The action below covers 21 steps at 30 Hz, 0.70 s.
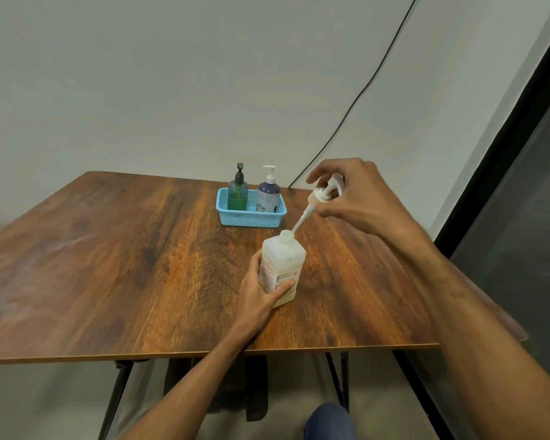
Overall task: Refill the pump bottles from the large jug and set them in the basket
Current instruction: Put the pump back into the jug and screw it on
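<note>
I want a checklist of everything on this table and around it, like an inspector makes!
Surface: wooden table, bare apart from the job's things.
Job's things: blue basket at the far side, holding a green bottle and a purple bottle, both upright with pumps on. White bottle stands open nearer the front; its pump is lifted out, tube tip at the neck. No jug seen.
Clutter: nothing seen.
Hands: left hand grips the white bottle; right hand holds the pump.
Cables: black cable runs down the wall behind the table.
Surroundings: plain wall, dark panel at right.
</note>
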{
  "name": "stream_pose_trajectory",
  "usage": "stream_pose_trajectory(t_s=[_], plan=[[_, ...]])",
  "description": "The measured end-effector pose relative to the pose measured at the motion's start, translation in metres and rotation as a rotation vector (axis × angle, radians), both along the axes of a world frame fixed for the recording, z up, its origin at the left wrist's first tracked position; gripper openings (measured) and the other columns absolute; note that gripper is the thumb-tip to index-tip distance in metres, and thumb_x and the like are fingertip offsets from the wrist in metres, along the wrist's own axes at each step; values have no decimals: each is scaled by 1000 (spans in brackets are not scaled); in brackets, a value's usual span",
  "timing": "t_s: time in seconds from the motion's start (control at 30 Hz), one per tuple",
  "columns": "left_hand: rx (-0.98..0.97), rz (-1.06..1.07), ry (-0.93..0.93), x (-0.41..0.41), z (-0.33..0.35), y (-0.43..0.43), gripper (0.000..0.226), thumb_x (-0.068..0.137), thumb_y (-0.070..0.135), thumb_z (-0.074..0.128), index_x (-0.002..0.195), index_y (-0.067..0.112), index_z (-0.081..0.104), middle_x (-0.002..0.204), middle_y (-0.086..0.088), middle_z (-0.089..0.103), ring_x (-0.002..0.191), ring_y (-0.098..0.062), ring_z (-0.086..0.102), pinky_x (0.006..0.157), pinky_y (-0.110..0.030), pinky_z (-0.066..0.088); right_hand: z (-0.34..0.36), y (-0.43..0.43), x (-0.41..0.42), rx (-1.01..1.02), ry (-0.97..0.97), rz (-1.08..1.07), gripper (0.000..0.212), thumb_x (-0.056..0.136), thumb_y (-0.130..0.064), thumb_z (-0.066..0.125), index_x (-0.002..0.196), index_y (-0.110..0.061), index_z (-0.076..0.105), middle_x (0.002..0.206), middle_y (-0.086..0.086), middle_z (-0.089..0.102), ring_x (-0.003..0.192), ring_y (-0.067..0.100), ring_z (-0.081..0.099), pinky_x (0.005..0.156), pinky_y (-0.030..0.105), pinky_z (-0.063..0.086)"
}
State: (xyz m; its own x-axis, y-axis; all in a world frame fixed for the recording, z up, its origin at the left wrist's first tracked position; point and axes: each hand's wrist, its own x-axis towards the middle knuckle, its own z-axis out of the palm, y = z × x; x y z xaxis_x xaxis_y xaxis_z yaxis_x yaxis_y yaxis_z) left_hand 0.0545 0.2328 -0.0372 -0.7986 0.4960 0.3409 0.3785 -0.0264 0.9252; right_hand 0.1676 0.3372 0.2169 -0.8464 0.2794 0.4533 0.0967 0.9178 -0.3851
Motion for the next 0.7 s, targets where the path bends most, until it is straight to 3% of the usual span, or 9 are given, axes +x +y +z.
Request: stream_pose_trajectory(t_s=[0.07, 0.17, 0.43, 0.57, 0.7], plan=[[3, -1, 2, 0, -1, 0, 83, 79, 34, 85, 145, 36, 34, 136, 22, 47, 123, 12, 44, 93, -12, 41, -8, 3, -10, 0, -19, 8, 40, 66, -9, 83, 100, -23, 68, 97, -2, 67, 94, 19, 61, 72, 34, 56], [4, 0, 9, -1, -1, 1, 84, 79, 36, 85, 145, 35, 34, 136, 22, 47, 123, 13, 44, 94, -11, 40, -15, 3, -24, 5, -67, 25, 32, 67, -7, 83, 93, -17, 67, 86, -6, 63, 79, 10, 58, 57, 18, 41], [7, 7, 25, -2, 0, 0, 82, 78, 36, 86, 143, 37, 35, 130, 28, 49, 124, 13, 45, 90, -9, 43, -38, 9, -53, 20, -257, 21, 33, 66, -13, 89, 86, -22, 64, 90, -5, 61, 82, 14, 56, 58, 19, 37], [13, 5, 29, -3, -2, 1, 84, 78, 38, 86, 145, 34, 36, 137, 16, 52, 128, 2, 48, 96, -14, 43, -45, 12, -62, 24, -312, 15, 34, 66, -14, 89, 93, -19, 70, 102, -3, 67, 92, 18, 63, 76, 34, 55], [21, 3, 31, -2, 1, 0, 80, 78, 37, 86, 141, 37, 37, 131, 23, 51, 126, 8, 47, 90, -6, 42, -46, 14, -67, 4, -349, 20, 33, 64, -16, 91, 89, -21, 70, 98, -5, 67, 89, 16, 64, 81, 44, 57]])
